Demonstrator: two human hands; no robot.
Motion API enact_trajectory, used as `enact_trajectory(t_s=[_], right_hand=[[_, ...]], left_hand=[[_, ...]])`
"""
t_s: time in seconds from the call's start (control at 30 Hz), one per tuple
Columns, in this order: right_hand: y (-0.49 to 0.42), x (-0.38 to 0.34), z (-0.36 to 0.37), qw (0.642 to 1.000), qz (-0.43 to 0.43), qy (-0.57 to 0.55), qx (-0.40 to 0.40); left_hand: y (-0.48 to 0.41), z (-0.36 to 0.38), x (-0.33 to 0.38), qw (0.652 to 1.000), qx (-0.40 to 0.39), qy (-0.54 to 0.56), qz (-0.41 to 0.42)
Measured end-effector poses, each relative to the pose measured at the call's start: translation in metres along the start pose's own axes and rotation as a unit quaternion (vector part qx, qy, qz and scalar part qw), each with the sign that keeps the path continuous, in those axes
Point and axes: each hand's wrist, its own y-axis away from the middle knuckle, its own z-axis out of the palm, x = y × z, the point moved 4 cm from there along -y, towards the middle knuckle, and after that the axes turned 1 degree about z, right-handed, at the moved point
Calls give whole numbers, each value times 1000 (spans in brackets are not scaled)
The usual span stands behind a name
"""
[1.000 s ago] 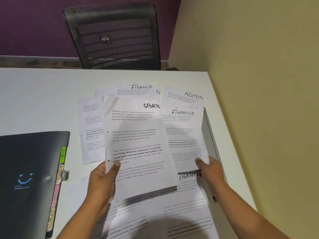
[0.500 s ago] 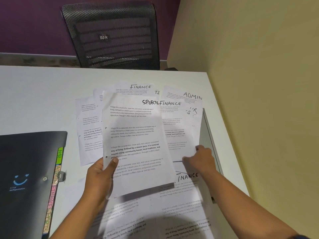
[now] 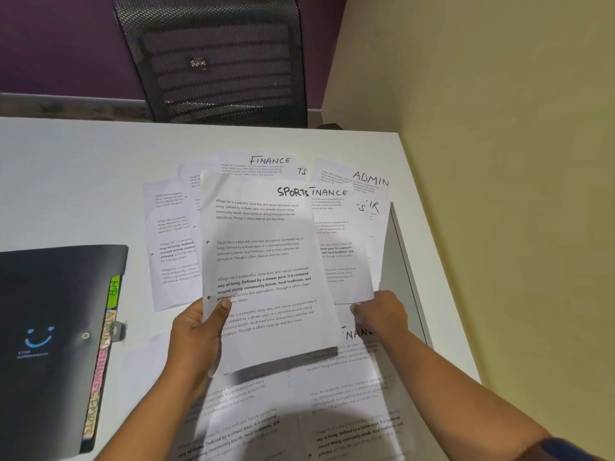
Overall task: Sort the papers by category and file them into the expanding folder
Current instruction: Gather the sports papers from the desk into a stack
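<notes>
My left hand (image 3: 196,341) grips a white sheet headed SPORTS (image 3: 266,261) by its lower left edge and holds it raised over the table. Partly tucked behind its right side is a sheet headed FINANCE (image 3: 342,257), which my right hand (image 3: 382,314) pinches at its bottom right corner. Other loose sheets lie spread below: one headed FINANCE (image 3: 266,163) at the back, one headed ADMIN (image 3: 362,181) at the back right, more near me. The dark expanding folder (image 3: 50,327) lies shut at the left, with coloured tabs (image 3: 100,361) along its right edge.
A white table (image 3: 83,181) carries everything. A yellow partition wall (image 3: 499,161) runs along its right edge. A black mesh chair (image 3: 216,61) stands behind the far edge. A grey flat object (image 3: 399,261) lies under the papers at the right.
My right hand has slid the FINANCE sheet to the left, so it now lies partly behind the SPORTS sheet. The left hand has held its sheet nearly still.
</notes>
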Motion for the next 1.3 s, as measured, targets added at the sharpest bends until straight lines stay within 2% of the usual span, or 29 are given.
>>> enact_trajectory(t_s=[0.13,0.3,0.47,0.67,0.77,0.87,0.97,1.1,1.3], right_hand=[[1,0,-5,996,-9,-63,66],[8,7,-32,973,-23,-191,127],[11,27,-69,957,-22,-226,177],[23,64,-101,908,12,-337,248],[32,65,-112,915,-17,-307,262],[21,60,-121,921,0,-322,219],[13,40,-132,952,-36,-230,199],[17,20,-148,964,-80,-164,196],[28,33,-161,956,-76,-165,233]], left_hand=[[-2,-4,-3,1000,-7,6,-9],[-3,-8,0,1000,7,-5,-10],[-3,-9,5,1000,7,-17,10],[16,-5,18,998,13,-48,24],[26,-8,19,999,15,-30,25],[40,-7,20,1000,11,-12,23],[56,0,21,1000,-7,-5,21],[77,11,28,999,-4,-35,32],[99,10,21,998,1,-60,37]])
